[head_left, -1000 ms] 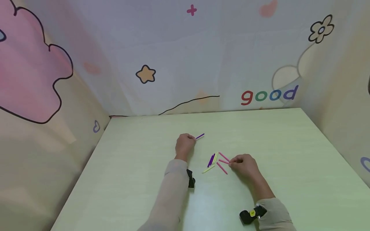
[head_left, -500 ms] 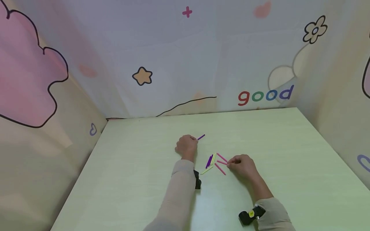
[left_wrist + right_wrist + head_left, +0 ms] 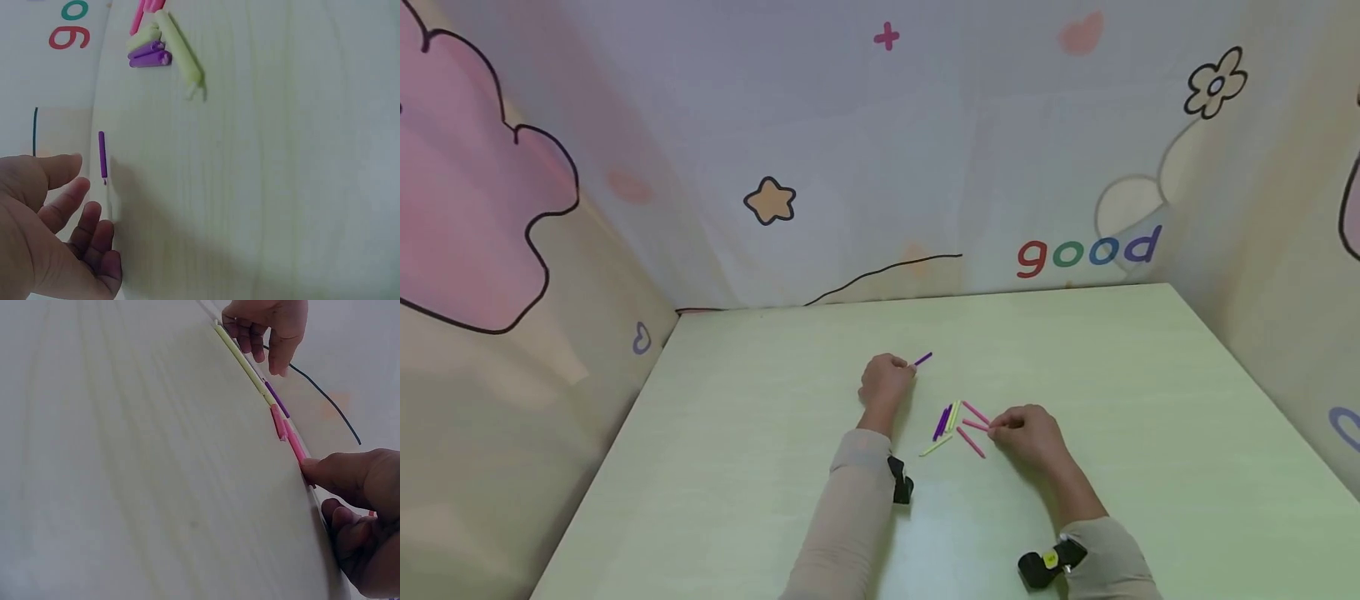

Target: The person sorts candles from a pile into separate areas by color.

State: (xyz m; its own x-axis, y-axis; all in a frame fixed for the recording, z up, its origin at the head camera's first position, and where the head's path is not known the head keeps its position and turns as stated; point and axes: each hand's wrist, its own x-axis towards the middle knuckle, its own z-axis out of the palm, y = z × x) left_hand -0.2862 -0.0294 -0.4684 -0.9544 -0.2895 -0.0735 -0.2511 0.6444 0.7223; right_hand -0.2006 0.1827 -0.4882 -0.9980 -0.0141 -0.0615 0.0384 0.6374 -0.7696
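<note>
In the head view my left hand [image 3: 886,383] is beside a thin purple candle [image 3: 922,359] lying toward the back. The left wrist view shows its thumb and loosely bent fingers apart, with that purple candle [image 3: 102,154] just beyond the fingertips. My right hand [image 3: 1030,433] pinches the near end of a pink candle [image 3: 974,425]; in the right wrist view the thumb presses on the pink candle [image 3: 296,442], the fingertips partly hidden. Two more pink candles flank it. Close by are two purple candles [image 3: 941,423], two yellow ones [image 3: 953,415] and a slanted yellow candle [image 3: 936,447].
The candles lie on a pale wood-grained table [image 3: 760,467]. Behind it stands a printed backdrop [image 3: 865,150], with more printed sheets at both sides. A black wrist camera [image 3: 901,480] sits on the left sleeve, another camera [image 3: 1047,567] on the right.
The left hand and the purple candle beside it have shifted slightly right relative to the table, mostly in the first half second. The right hand stays at the pink candle. The head view has shifted a little.
</note>
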